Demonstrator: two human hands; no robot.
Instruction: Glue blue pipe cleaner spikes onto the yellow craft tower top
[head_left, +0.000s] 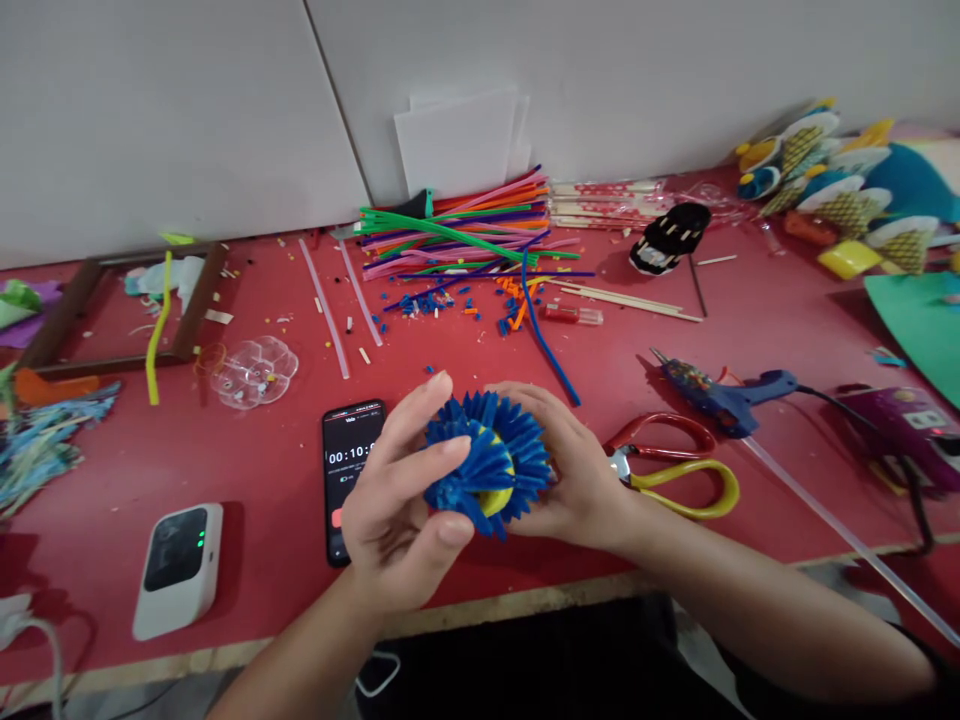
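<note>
The blue flower is held above the counter, near the middle of its front edge. Both hands are clamped on it: the right hand supports the right rim, fingertips hidden, apparently to steady it; the left hand bears on the left petals, probably for control. Scissors and glue gun lie toward the right edge, presumably for reach. Pipe cleaners lie along the back edge, likely out of the way.

blue flower — rough, fuzzy; tray — glossy clear plastic
</note>
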